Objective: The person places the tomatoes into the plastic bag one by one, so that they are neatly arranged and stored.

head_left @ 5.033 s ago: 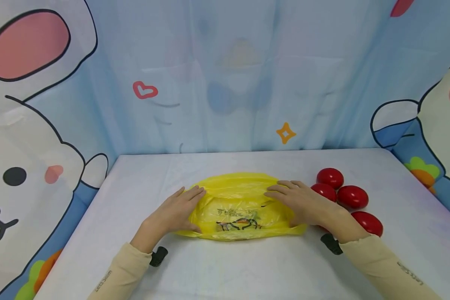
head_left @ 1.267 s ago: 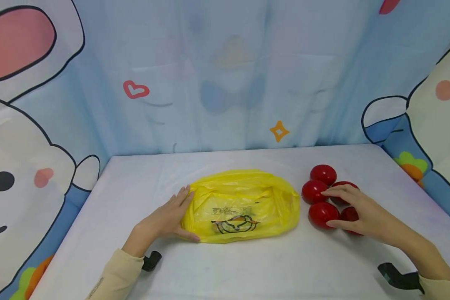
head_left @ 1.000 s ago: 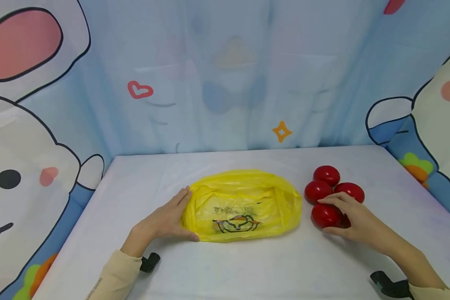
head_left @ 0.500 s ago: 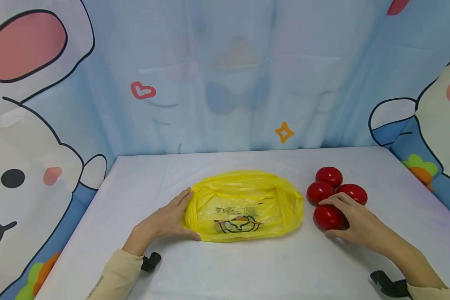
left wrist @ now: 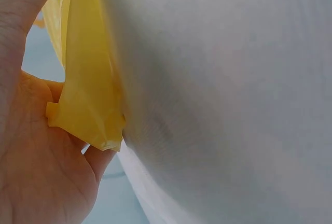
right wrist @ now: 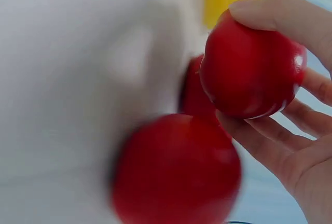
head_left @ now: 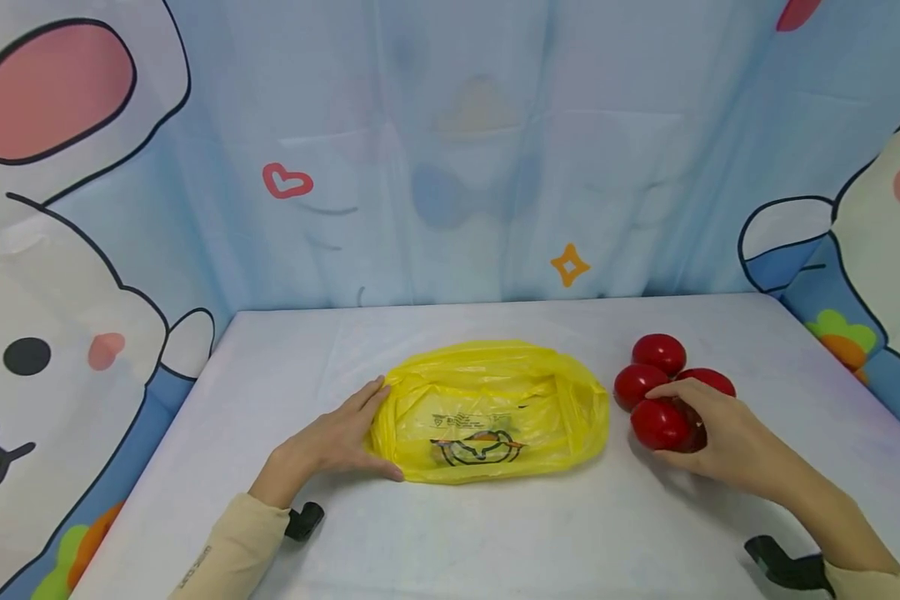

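Note:
A crumpled yellow plastic bag (head_left: 487, 417) with dark print lies mid-table. My left hand (head_left: 330, 446) rests at its left end, fingers spread above and thumb low along the front corner. In the left wrist view, a yellow bag flap (left wrist: 91, 79) hangs between thumb and fingers without a visible pinch. To the right of the bag, my right hand (head_left: 735, 442) grips a glossy red round fruit (head_left: 658, 423), thumb in front and fingers behind. The right wrist view shows this held fruit (right wrist: 254, 68) whole; its exact kind is unclear. Another fruit (right wrist: 176, 172) sits beneath the hand.
Behind the right hand several more red fruits (head_left: 639, 386) sit close together. A white cloth covers the table (head_left: 495, 542), and a blue printed curtain (head_left: 480, 167) hangs along its back edge. Black wrist cameras (head_left: 787, 567) stick out from both wrists.
My right hand left the bag for the fruits, and its fingers have now closed round the front one, which has shifted slightly. The left hand stays at the bag's left end.

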`<state>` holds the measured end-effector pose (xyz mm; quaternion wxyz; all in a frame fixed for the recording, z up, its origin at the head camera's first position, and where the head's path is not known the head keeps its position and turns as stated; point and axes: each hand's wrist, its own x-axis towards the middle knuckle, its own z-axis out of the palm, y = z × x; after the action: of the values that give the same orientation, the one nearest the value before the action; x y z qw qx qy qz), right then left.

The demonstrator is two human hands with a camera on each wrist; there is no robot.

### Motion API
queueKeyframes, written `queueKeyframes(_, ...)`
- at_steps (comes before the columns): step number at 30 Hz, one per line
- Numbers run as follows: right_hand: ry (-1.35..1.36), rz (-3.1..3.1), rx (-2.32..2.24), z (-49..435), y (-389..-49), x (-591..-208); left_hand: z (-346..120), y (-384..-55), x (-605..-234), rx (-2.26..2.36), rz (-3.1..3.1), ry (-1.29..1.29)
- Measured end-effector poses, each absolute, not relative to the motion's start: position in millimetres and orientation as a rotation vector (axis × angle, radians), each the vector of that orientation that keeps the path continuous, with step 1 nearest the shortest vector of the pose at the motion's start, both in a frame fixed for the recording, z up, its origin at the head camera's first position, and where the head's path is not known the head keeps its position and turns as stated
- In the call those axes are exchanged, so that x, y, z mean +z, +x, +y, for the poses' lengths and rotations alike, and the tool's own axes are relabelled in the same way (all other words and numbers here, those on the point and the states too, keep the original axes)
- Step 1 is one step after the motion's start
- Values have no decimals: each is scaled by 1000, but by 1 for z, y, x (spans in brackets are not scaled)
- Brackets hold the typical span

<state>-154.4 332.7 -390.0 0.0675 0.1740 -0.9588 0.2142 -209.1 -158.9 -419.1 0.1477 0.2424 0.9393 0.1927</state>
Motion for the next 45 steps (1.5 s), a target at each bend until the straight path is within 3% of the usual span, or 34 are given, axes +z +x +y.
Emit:
queueKeyframes(7,674,-2698,650,307,-174,-351,-160,-208,-417,563,2700,664)
queueKeyframes(17,1004,-2689,731,211,-213,-303,-156,-209,-419,531,2700,639)
queueKeyframes(29,1336,-2820,730,119,-242,-331,-153,-214,-419,491,2701,572)
queueKeyframes(45,1302,-3103,595,75,-251,-373,-153,-214,-418,495,2690,574)
